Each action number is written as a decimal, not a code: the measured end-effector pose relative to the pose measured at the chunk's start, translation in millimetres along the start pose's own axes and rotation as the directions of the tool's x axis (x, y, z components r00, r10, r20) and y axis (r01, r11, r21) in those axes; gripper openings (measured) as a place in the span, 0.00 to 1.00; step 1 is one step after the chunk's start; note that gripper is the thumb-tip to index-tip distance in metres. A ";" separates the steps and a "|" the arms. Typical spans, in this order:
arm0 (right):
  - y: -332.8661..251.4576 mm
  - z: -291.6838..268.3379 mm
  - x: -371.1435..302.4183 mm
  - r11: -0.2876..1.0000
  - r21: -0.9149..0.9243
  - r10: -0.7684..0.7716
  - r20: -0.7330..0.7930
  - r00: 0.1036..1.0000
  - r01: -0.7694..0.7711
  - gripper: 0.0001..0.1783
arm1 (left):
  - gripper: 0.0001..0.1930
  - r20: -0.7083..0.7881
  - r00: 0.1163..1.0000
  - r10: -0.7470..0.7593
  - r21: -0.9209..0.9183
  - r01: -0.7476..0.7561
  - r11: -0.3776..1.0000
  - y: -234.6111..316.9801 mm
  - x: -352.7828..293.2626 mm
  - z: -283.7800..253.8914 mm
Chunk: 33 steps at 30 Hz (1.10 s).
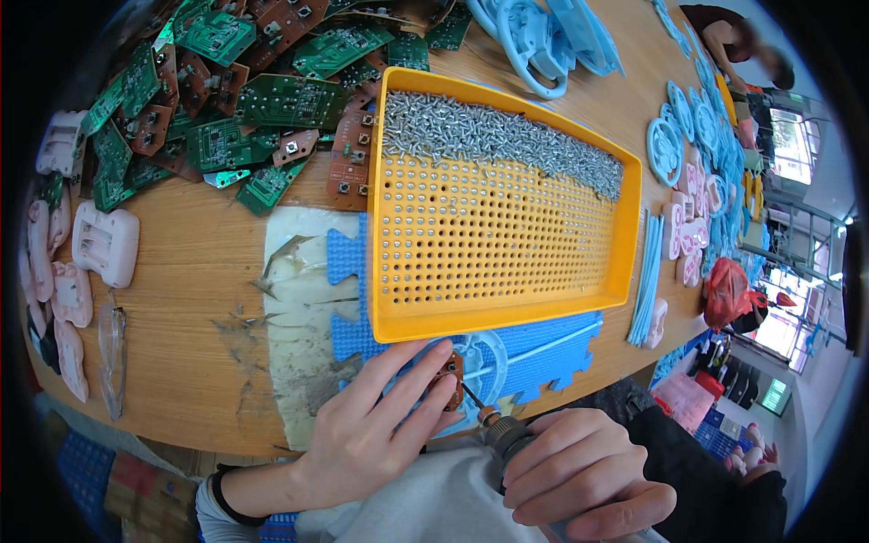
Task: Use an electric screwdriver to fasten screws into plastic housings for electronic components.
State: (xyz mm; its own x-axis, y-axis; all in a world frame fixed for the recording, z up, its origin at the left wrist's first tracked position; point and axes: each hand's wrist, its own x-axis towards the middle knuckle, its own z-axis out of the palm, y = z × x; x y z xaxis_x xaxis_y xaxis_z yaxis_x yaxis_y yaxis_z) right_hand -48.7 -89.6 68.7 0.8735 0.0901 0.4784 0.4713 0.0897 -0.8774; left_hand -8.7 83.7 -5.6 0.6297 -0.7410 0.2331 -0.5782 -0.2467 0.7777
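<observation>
My left hand [367,443] lies over a small brown circuit board [453,369], its fingers holding the board against a round light-blue plastic part [493,355]. Much of the board and part is hidden under the fingers. In my right fist is an electric screwdriver [503,433]; its thin dark bit slants up to the left and reaches the board's edge. Beneath the blue part lies a blue foam mat [566,337]. Just beyond my hands, a yellow tray [507,323] holds many loose silver screws [489,131] along its far side, with others standing in its rows of holes.
Green and brown circuit boards [290,100] are heaped at the far left. Pale pink plastic shells [106,244] line the left edge, near clear safety glasses [112,357]. Blue wheel parts [534,45] lie beyond the tray; light-blue rods [645,281] lie right. Another person [729,41] is at far right.
</observation>
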 end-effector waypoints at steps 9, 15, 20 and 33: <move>29.0 -5.3 2.4 0.975 0.163 -0.154 0.007 0.988 0.151 0.06 | 0.21 0.009 0.999 -0.033 0.006 0.033 0.999 -0.9 -2.0 0.3; 18.9 -7.4 10.4 0.971 0.201 -0.135 0.019 0.991 0.128 0.02 | 0.21 0.018 1.000 -0.022 -0.050 0.023 0.998 1.2 0.0 5.7; 11.0 -18.2 20.2 0.962 0.235 -0.156 0.061 0.986 0.137 0.05 | 0.16 0.031 0.999 -0.005 0.013 0.004 1.000 4.4 7.1 0.9; 20.8 -105.5 9.9 0.929 -0.282 -0.327 -0.320 0.889 0.240 0.47 | 0.16 0.008 1.000 -0.029 0.013 0.029 0.999 0.1 7.1 11.9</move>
State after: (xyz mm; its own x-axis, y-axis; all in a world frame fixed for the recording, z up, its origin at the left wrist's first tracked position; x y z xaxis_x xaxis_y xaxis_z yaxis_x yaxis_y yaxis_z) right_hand -17.4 -191.5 51.4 0.6616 -0.2662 0.7010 0.6821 -0.1749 -0.7101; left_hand -10.5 71.0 -10.8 0.6421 -0.7386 0.2055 -0.5662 -0.2762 0.7766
